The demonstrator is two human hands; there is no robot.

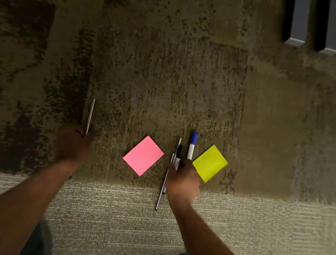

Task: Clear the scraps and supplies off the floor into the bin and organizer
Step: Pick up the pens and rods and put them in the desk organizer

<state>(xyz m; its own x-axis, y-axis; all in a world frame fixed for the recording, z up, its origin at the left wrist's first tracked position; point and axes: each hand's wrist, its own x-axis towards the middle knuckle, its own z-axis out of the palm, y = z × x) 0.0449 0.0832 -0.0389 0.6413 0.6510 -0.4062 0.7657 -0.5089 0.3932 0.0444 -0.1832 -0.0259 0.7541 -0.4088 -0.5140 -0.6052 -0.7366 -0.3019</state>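
Observation:
A pink sticky-note pad (143,155) lies on the brown rug, and a yellow pad (210,163) lies to its right. Between them my right hand (183,181) is closed around a bundle of pens and markers: a blue-capped white marker (192,145), a black marker (178,154) and thin silver pens (162,188) that stick out toward me. To the left, my left hand (71,144) grips a thin silver pen (90,116) that points away from me. No bin or organizer is in view.
The patterned brown rug (160,71) ends in a straight edge near me, where lighter carpet (255,238) begins. Two grey furniture legs (299,20) stand at the far right. My knees show at the bottom edge.

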